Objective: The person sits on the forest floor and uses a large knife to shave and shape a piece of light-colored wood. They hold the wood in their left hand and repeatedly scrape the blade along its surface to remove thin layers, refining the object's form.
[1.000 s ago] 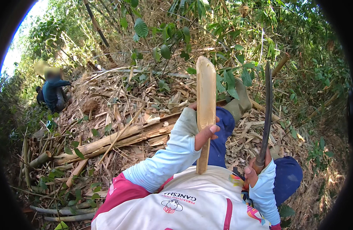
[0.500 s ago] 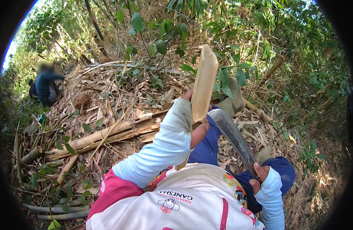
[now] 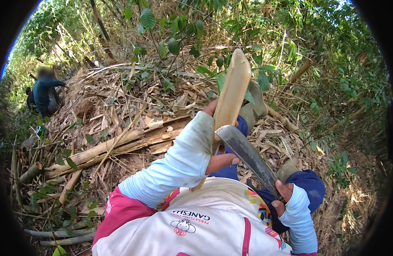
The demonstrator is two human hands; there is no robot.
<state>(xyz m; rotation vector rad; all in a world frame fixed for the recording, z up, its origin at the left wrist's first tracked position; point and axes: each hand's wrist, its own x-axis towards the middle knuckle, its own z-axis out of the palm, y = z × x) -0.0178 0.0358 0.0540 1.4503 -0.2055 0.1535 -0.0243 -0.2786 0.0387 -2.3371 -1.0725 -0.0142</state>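
Note:
My left hand (image 3: 215, 158) grips a pale, carved piece of wood (image 3: 233, 87) with a broad, pointed upper end, held upright in front of me. Its narrow lower end shows beneath my hand, close to my shirt. My right hand (image 3: 283, 197) is closed round the handle end of a machete (image 3: 255, 157); the handle itself is mostly hidden by the fingers. The dark, broad blade slants up to the left, its tip beside the lower part of the wood, above my left thumb. I cannot tell whether blade and wood touch.
A split, weathered bamboo log (image 3: 98, 155) lies across the ground at left, with cut poles (image 3: 62, 235) near the lower left. Dry leaves and chips cover the slope. Leafy stems (image 3: 173, 45) rise ahead. My boots (image 3: 252, 112) are beyond the wood. Another person (image 3: 47, 94) crouches at far left.
The wood has turned slightly, showing its face more to the right. The machete has shifted left, bringing its tip over to the wood's lower part. Both hands keep their hold.

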